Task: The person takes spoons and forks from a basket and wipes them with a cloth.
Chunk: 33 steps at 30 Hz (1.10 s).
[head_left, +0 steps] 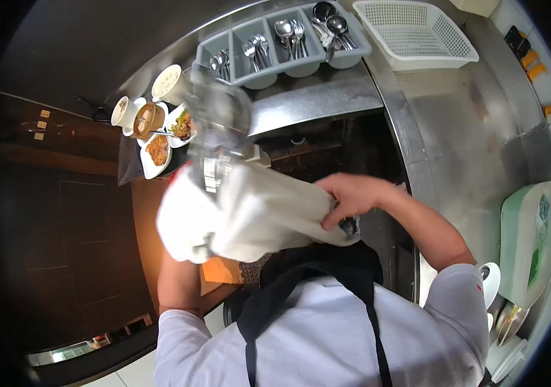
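A large white cloth (265,209) hangs in folds in front of my body, smeared by motion on its left side. My right hand (353,193) is closed round the cloth's right end, with a small dark, shiny piece (349,226) showing just below the fingers. My left forearm (180,284) runs up behind the cloth, which hides the left hand. Beyond the cloth's upper left edge sticks out a blurred, shiny silvery thing (220,119), too smeared to name.
A grey cutlery bin (249,82) with spoons and forks stands on the steel counter (317,97), next to a white plastic basket (395,55). Plated food, a bamboo steamer (149,120) and a rice bowl (169,84) stand at the left. A green-white tub (514,242) is at the right.
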Each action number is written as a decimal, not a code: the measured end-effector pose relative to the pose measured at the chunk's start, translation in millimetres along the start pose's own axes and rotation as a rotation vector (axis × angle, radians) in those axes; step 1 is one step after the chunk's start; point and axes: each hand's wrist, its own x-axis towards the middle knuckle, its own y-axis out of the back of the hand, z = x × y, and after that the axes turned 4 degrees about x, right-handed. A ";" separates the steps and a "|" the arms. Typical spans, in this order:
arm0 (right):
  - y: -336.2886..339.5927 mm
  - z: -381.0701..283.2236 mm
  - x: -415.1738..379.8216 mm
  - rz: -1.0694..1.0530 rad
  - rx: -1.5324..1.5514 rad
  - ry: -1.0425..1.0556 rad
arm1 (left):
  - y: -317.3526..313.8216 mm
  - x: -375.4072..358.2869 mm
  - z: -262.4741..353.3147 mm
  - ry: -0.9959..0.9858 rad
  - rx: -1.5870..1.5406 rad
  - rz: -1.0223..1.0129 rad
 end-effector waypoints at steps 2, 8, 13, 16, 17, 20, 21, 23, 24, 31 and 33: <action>-7.9 3.5 -6.5 -0.023 0.027 -0.097 | 36.8 -2.3 8.8 -0.059 0.480 0.281; 18.4 -4.7 -31.2 0.372 -0.255 0.070 | 114.9 -0.7 9.2 0.101 0.582 0.662; 44.1 -48.5 -71.2 0.385 -0.267 0.019 | 136.5 5.8 7.3 0.174 0.101 0.744; 59.3 -56.6 -83.4 0.214 -0.408 -0.123 | 144.9 8.3 8.3 0.242 -0.053 0.755; 65.7 -66.8 -90.1 0.177 -0.198 -0.073 | 147.9 11.1 8.2 0.301 -0.097 0.748; 91.7 -61.7 -99.6 0.213 0.745 0.681 | 149.6 20.1 6.0 0.331 -0.114 0.713; 95.6 -61.9 -99.3 0.175 0.944 0.766 | 146.8 23.7 4.9 0.219 -0.042 0.709; 91.4 -36.8 -85.6 0.362 1.152 0.796 | 136.5 22.3 -7.5 0.085 -0.399 0.692; 87.2 -16.9 -74.8 0.511 1.204 0.769 | 130.3 27.2 -17.3 0.139 -0.302 0.664; 25.2 63.9 -57.2 1.173 0.620 0.347 | 56.0 -18.7 -115.3 0.293 -0.277 0.397; -0.5 49.0 -56.4 1.022 0.320 0.314 | 29.6 -29.5 -106.4 0.396 -0.604 0.210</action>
